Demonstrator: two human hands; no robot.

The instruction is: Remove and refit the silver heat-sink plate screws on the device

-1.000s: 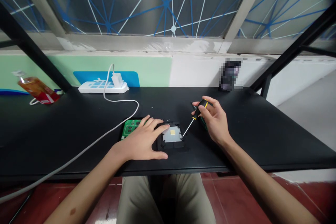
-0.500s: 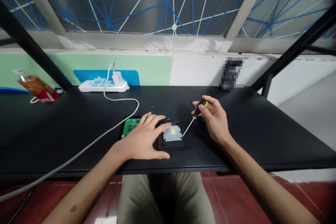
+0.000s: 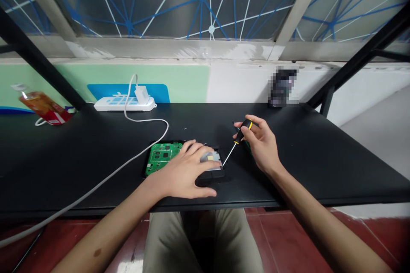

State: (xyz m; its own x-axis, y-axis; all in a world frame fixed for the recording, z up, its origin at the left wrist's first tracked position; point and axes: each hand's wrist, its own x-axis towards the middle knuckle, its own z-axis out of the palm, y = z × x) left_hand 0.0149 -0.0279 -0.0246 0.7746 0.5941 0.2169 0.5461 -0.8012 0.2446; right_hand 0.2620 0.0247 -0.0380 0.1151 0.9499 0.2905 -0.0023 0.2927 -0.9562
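My right hand (image 3: 261, 143) holds a black and yellow screwdriver (image 3: 244, 131), its shaft slanting down to the left. The tip meets the right edge of a silver plate (image 3: 208, 157) set in a black housing (image 3: 214, 175). Across the left part of that housing lies my left hand (image 3: 185, 170), fingers spread, the index finger over the plate. A green circuit board (image 3: 162, 156) in a black frame sits left of the housing, partly under my left hand. Something dark and green, mostly hidden, shows behind my right fingers.
A white cable (image 3: 141, 152) crosses the black table (image 3: 96, 149) from a white power strip (image 3: 123, 104) at the back. An orange drink bottle (image 3: 45, 104) leans at the back left. A blurred dark object (image 3: 282, 88) stands against the back wall.
My left hand has moved right, further over the housing and plate, uncovering more of the green board. The screwdriver tip remains at the plate's right edge.
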